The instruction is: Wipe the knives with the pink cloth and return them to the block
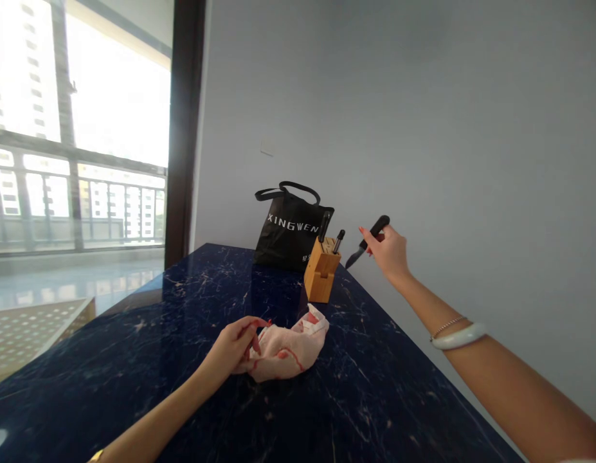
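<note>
My right hand (391, 249) is raised at the right, closed on a small knife (379, 226). Its black handle points up and its dark blade slants down to the left, close to the wooden knife block (319, 273). Handles of other black-handled knives stick up from the block. On the table, my left hand (237, 342) has its fingers curled and closed at the left end of a crumpled white cloth (292, 354) with red markings. The fingertips are partly hidden by the cloth.
A black tote bag (288, 235) with white lettering stands behind the block. The dark blue marbled table (191, 328) narrows toward the grey wall (423, 128), which runs along its right edge. A cream perforated chair (37, 328) is at the left, near the glass doors.
</note>
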Available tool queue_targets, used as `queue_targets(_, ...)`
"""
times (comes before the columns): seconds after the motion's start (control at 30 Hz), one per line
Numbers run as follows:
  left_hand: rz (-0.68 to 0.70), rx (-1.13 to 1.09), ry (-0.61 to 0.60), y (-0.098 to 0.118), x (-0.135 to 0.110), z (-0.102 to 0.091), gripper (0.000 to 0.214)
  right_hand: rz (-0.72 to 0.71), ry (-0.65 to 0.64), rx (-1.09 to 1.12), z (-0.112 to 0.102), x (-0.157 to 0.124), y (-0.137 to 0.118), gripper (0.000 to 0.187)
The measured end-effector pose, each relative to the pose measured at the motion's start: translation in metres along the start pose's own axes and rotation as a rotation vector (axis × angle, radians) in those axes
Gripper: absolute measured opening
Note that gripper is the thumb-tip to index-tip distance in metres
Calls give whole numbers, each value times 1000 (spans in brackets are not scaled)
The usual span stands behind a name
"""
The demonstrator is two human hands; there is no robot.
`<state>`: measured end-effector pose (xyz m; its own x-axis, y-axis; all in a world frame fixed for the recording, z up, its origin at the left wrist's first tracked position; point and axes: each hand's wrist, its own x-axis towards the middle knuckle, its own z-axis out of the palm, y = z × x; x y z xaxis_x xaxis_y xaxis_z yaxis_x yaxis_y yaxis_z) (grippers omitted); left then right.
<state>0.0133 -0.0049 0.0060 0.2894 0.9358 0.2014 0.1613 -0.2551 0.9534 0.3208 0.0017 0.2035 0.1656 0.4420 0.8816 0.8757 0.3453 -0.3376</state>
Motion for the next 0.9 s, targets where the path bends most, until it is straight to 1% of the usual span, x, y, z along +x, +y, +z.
queue_targets(0.1,-11,-18,-7,3,-2,0,40,35,45,24,14,13,7,43)
queue_targets(0.27,-25,-80,-1,7,-4,3,39,63,145,-51,31,27,22,43)
queue_targets(0.4,-66,-174,-52,10,-6,7,43,126,171,-52,42,32,34,44)
queue_targets(0.5,-88,-216,-75,14,-8,9,44,154,129,-52,49,32,41,42)
queue_targets(0.67,-105,-203,-68,16,-10,11,40,184,67,-57,61,40,46,40)
queue_targets(0.73,-121,-204,-62,14,-10,11,40,209,-11,-49,69,46,47,38)
queue_targets(0.8,-128,-207,-61,12,-9,11,41,273,-130,-35,79,50,49,37)
queue_targets(0.9,-111,-213,-69,9,-8,10,42,380,-265,-6,93,48,55,44)
